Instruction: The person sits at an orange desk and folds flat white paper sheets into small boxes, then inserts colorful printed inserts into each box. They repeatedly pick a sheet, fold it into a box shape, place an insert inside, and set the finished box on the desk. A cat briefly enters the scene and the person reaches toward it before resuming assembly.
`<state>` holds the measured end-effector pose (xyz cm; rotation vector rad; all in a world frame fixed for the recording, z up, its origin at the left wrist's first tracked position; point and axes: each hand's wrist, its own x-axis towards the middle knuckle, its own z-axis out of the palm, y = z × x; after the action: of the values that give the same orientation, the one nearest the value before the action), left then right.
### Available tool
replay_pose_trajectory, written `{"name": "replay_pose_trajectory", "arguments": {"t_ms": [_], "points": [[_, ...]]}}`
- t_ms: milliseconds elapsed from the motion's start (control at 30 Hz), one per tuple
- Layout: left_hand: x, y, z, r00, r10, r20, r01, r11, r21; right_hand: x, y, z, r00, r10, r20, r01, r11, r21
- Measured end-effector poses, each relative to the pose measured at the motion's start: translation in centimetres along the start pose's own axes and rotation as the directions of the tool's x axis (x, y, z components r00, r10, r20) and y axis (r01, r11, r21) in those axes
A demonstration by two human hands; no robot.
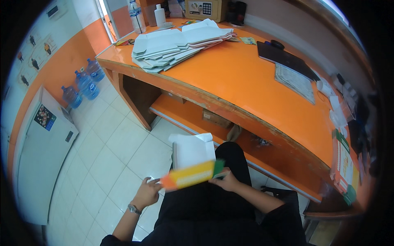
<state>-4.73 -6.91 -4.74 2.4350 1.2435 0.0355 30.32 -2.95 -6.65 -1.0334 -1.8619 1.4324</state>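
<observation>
the left hand (148,192) is at the orange end of the box (193,162), fingers bent; blur hides whether they pinch the card or merely touch it, so i cannot tell. the right hand (226,181) holds the green end between thumb and fingers. the box is above the lap, its white inside facing up, its yellow side toward the body, its far flaps loose.

the likeliest trouble is a crooked fold: if one end is pushed harder than the other, the thin card could crease off its line or tear at a corner. nothing seems to hold the far flaps, so they could spring out. with only the lap (193,201) below, a slack left grip could let the box tip toward the floor (111,164).

beyond the knees, the shelf (250,145) and the front edge of the counter (230,69) limit forward reach; a far flap might catch there. the stack (176,43) of white card reaches that edge, its sheets uneven, so a knock could make it slide. a bottle (136,18) is close behind it. to the right, the laptop (285,57), papers (293,82) and a second box (344,166) take up space.
</observation>
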Motion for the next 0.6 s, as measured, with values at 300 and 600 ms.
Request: {"name": "replay_pose_trajectory", "arguments": {"t_ms": [300, 600], "points": [[0.9, 3.9, -0.2, 0.691, -0.295, -0.660, -0.057, 0.888, -0.457, 0.8, 1.2, 1.8, 0.967, -0.172, 0.191, 0.209, 0.957, -0.201], [-2.3, 3.5, 1.9, 0.941, -0.028, -0.338, 0.063, 0.994, 0.094, 0.5, -0.9, 2.4, 0.934, -0.318, 0.161, 0.347, 0.916, -0.201]]}}
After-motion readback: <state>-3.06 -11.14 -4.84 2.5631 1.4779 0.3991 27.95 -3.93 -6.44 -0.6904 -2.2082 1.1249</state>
